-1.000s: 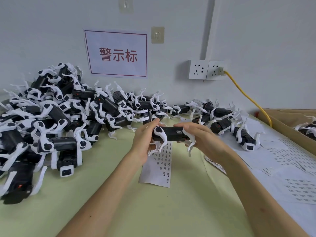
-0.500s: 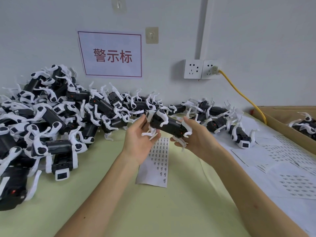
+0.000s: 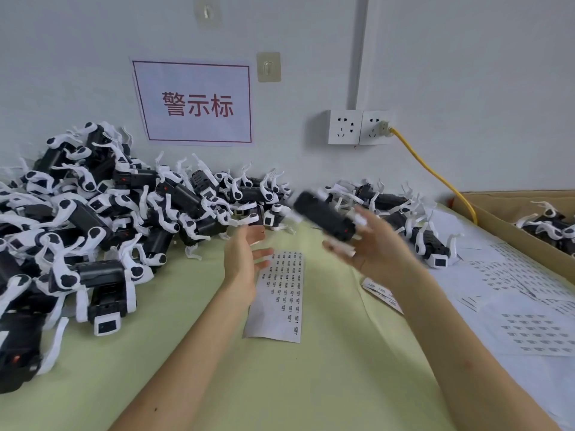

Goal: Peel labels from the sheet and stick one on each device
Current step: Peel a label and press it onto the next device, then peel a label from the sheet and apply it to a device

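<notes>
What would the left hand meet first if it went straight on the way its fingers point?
Probably the small device lying at the near edge of the pile, just beyond the left hand; depth is unclear.

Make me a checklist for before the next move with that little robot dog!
1. Device in right hand: it sits at the fingers, but it is blurred; grip cannot tell.
2. Label stuck on the device: cannot tell, too blurred.
3. Left hand free: ok, open and holding nothing.
4. Label sheet handy: ok, flat on the green table by the left hand, with labels on it.
5. More devices waiting: ok, a big pile on the left.
</notes>
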